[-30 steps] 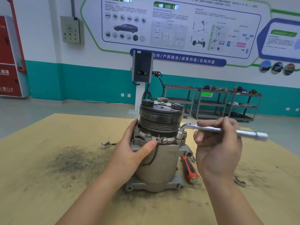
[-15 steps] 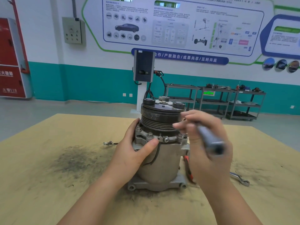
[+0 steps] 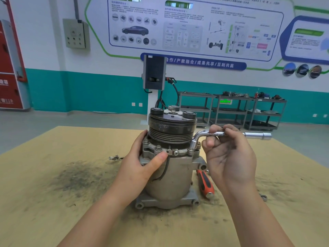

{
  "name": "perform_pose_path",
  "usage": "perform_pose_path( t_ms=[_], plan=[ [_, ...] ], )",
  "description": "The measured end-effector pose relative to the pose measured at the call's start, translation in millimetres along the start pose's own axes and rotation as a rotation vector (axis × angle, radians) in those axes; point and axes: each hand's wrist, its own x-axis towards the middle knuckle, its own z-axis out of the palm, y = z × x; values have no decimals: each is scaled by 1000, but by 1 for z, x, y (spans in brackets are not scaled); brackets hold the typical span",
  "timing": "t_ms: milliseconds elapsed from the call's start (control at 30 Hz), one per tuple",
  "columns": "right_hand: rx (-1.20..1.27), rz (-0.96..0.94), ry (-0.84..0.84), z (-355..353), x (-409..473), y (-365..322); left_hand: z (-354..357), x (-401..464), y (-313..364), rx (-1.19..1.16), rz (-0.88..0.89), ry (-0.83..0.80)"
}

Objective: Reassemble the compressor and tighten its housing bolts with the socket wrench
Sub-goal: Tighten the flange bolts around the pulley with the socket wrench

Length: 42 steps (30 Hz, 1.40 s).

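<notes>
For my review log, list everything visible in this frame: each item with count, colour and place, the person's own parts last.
compressor: one, grey body with black pulley, upright at table centre
socket wrench: one, silver, L-shaped, short end down on a bolt at the compressor's right flange
screwdriver: one, red and black handle, lying right of the compressor's base
spanner: one, silver, mostly hidden behind the right forearm
small connector: one, metal, on the table left of the compressor
table: one, tan, with dark smudges
shelf carts: three, grey, by the back wall
left hand: grips the compressor body
right hand: holds the wrench's long arm
</notes>
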Motion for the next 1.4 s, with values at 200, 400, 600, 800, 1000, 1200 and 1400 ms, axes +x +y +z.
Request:
perform_pose_path(
  t_ms=[200,400,600,800,1000,1200,1400],
  plan=[
    [-33,79,-99,-4,6,-5,0,0,-2,9,2,-6],
    [-175,-238,-98,-6,-6,7,0,1,-5,-2,-4,-15],
    [-879,-834,-392,4,-30,32,-1,1,-4,-34,13,-17],
    [-1007,-893,-417,5,-28,26,0,1,-4,-34,16,-28],
    [-433,-569,-66,10,-18,3,0,0,-2,-3,-12,-9],
    [-178,-191,47,4,-5,1,0,0,0,-8,6,1],
    [-110,-12,-27,1,2,-4,0,-1,0,3,-13,-7]
  ],
)
